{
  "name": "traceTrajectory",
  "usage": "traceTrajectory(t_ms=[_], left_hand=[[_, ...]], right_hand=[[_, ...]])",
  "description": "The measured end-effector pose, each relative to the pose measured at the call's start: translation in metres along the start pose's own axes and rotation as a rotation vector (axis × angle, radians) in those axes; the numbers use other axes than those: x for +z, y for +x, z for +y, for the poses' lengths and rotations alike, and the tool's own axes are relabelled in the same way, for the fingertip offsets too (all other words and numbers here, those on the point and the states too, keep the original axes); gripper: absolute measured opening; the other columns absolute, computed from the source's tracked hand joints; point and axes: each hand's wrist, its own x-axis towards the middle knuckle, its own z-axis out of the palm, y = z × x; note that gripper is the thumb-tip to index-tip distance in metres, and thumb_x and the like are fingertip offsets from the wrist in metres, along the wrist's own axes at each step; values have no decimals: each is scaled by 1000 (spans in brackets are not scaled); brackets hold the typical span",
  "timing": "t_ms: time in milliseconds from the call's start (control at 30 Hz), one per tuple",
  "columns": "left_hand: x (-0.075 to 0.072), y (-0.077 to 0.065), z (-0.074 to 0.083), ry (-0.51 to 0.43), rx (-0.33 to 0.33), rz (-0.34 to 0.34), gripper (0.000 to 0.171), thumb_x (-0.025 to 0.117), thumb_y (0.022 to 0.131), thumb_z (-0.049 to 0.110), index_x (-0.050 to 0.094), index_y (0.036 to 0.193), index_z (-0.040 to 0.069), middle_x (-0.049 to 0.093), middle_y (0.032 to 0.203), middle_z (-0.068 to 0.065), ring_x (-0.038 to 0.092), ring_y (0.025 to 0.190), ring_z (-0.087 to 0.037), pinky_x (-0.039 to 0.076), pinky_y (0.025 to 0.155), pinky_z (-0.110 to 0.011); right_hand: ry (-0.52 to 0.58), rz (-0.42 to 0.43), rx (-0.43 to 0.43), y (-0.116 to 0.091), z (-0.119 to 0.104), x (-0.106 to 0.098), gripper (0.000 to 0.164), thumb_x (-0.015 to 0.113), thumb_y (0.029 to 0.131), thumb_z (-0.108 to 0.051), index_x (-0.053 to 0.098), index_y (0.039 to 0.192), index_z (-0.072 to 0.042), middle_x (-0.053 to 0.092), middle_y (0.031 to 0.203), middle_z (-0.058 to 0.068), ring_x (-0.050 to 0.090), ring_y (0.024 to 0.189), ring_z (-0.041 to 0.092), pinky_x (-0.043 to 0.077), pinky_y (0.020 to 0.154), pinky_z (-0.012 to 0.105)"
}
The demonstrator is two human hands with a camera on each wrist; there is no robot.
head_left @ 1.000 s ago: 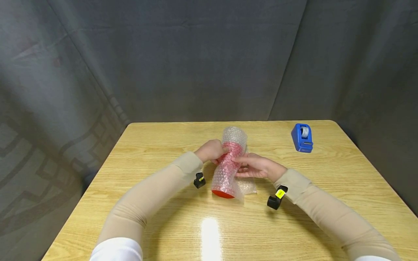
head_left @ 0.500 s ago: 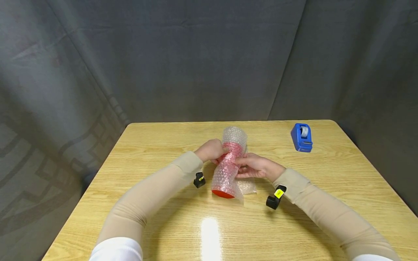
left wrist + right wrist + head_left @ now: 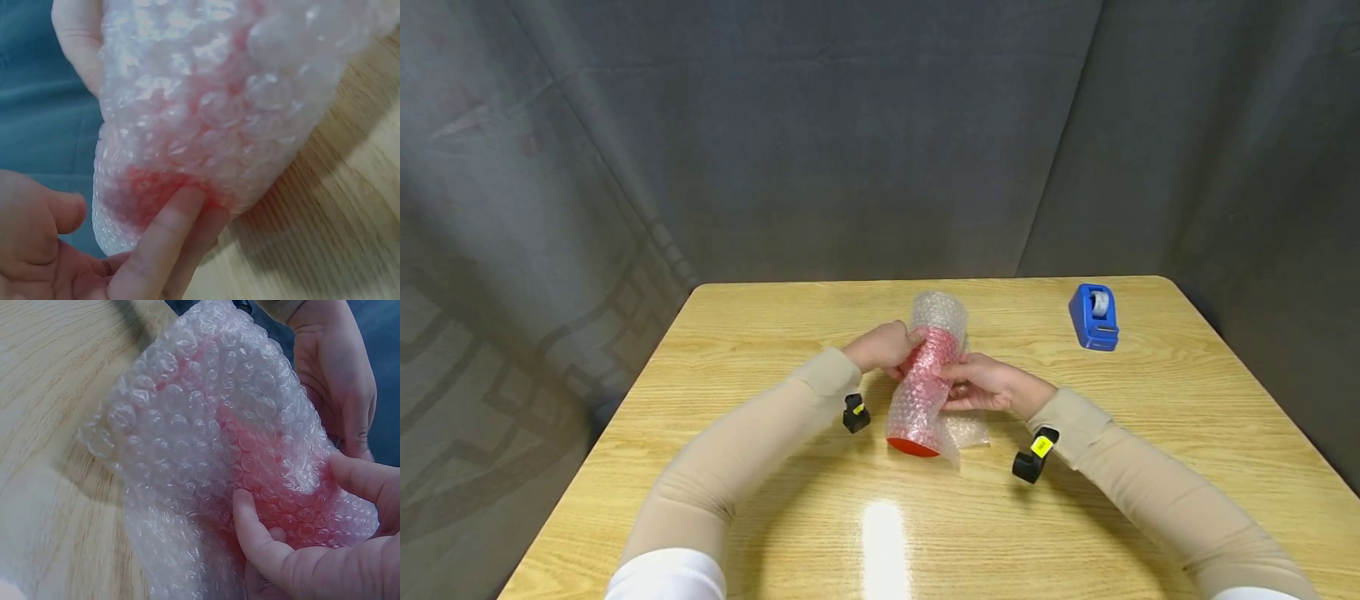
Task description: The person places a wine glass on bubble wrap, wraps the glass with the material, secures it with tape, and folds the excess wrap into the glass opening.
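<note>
Mid-table in the head view lies a red object wrapped in bubble wrap, narrower at its middle, its flat red end facing me. My left hand holds the bundle from the left; in the left wrist view its fingers press the wrap over a red patch. From the right, my right hand grips the wrap, thumb and fingertips spread on it in the right wrist view. A loose flap of bubble wrap reaches onto the table beneath the right hand. What the red object is, the wrap obscures.
A blue tape dispenser with a roll of tape stands at the back right of the wooden table. Dark grey curtains hang behind the table and at both sides.
Almost nothing differs. The left hand has shifted slightly, its topmost digit drawn back a little to the left on the wrap. The bundle and right hand stay nearly still.
</note>
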Motion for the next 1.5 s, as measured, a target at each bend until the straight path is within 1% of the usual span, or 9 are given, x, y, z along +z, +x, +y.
traceTrajectory(t_ms=[167, 267, 467, 700, 833, 900, 1133, 1333, 1500], left_hand=[[-3, 2, -5, -133, 6, -50, 37, 38, 104, 15, 55, 74, 2, 58, 67, -9, 59, 58, -17, 61, 70, -34], [-5, 3, -8, -192, -8, -75, 34, 41, 102, 12, 54, 73, 2, 56, 67, -9, 57, 57, -16, 61, 67, -30], [-6, 5, -11, -302, -99, -80, 26, 47, 103, 16, 56, 87, -3, 57, 76, -10, 60, 60, -14, 59, 62, -23], [-4, 9, -16, -320, -150, -78, 25, 47, 103, 17, 56, 91, -4, 57, 82, -10, 60, 72, -18, 60, 72, -29], [-3, 11, -19, -353, -160, -88, 28, 46, 103, 20, 57, 103, -6, 60, 91, -12, 62, 85, -22, 59, 82, -34], [-3, 10, -19, -375, -165, -103, 31, 46, 103, 20, 57, 108, -8, 60, 93, -12, 62, 87, -22, 59, 84, -35], [-5, 9, -19, -383, -157, -126, 30, 46, 104, 20, 59, 102, -6, 58, 85, -10, 59, 78, -19, 60, 79, -33], [-8, 4, -15, -305, -153, -108, 32, 47, 103, 23, 61, 100, -6, 58, 82, -10, 59, 75, -18, 60, 74, -30], [-8, 1, -13, -268, -128, -81, 29, 51, 102, 22, 61, 93, -4, 57, 77, -9, 58, 70, -17, 60, 71, -30]], right_hand=[[5, 11, 6, -1, 0, 0, 26, 46, 101, -11, 38, 122, 2, 55, 99, 10, 58, 91, 20, 57, 88, 34], [15, 10, 11, -1, 0, -1, 26, 48, 101, -11, 39, 122, 2, 54, 101, 11, 57, 93, 20, 57, 89, 35], [32, 9, 26, -1, 0, -2, 32, 48, 100, -11, 35, 126, 3, 51, 104, 13, 55, 95, 21, 56, 91, 36], [41, 3, 24, 0, 2, -2, 29, 47, 101, -11, 36, 125, 2, 49, 105, 13, 54, 96, 21, 56, 91, 35], [46, 2, 21, -2, 2, -2, 28, 46, 101, -10, 36, 124, 1, 48, 106, 13, 53, 96, 21, 56, 91, 35], [53, -4, 19, -3, 1, -2, 30, 45, 101, -10, 34, 127, 2, 47, 109, 14, 53, 98, 22, 55, 92, 36], [71, -30, 6, -2, 2, -2, 39, 44, 101, -10, 29, 135, 5, 46, 115, 15, 52, 103, 24, 53, 97, 39], [80, -54, 13, 1, 2, 0, 51, 42, 102, -9, 18, 143, 8, 44, 121, 16, 52, 107, 25, 47, 103, 44], [54, -97, 9, 2, 3, -1, 56, 39, 103, -9, 9, 147, 8, 44, 124, 15, 53, 108, 23, 47, 104, 42]])
